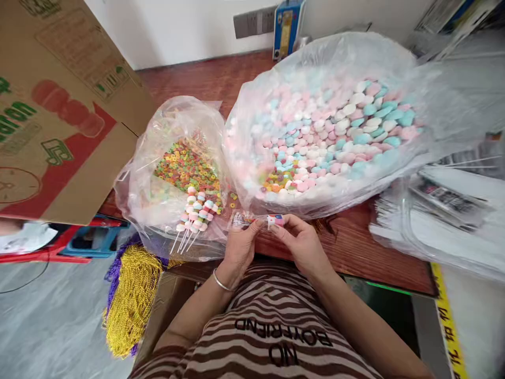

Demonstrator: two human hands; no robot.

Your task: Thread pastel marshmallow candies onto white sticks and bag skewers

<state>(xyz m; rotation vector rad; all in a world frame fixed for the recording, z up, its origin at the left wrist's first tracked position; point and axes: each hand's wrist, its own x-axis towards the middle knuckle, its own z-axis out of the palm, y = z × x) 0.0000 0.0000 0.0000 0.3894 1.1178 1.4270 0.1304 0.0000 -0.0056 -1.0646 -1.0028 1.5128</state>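
Between my two hands, just over the table's front edge, lies a small printed clear wrapper [275,220] with red, white and blue on it. My left hand [241,245], a bracelet at its wrist, pinches the wrapper's left part. The right end of the same wrapper sits between the fingertips of my right hand [302,242]. To the left, several candy skewers [196,213] of pastel discs on white sticks rest on an open clear bag [142,195] of small colourful ring candies [185,163]. What the wrapper holds inside is too small to tell.
A big clear bag [252,100] of pink, white and blue candy discs [335,142] spreads over the reddish wooden table [347,247]. White sticks in plastic [414,221] lie right. A cardboard box [74,89] stands left. Gold beaded strands [132,300] hang below.
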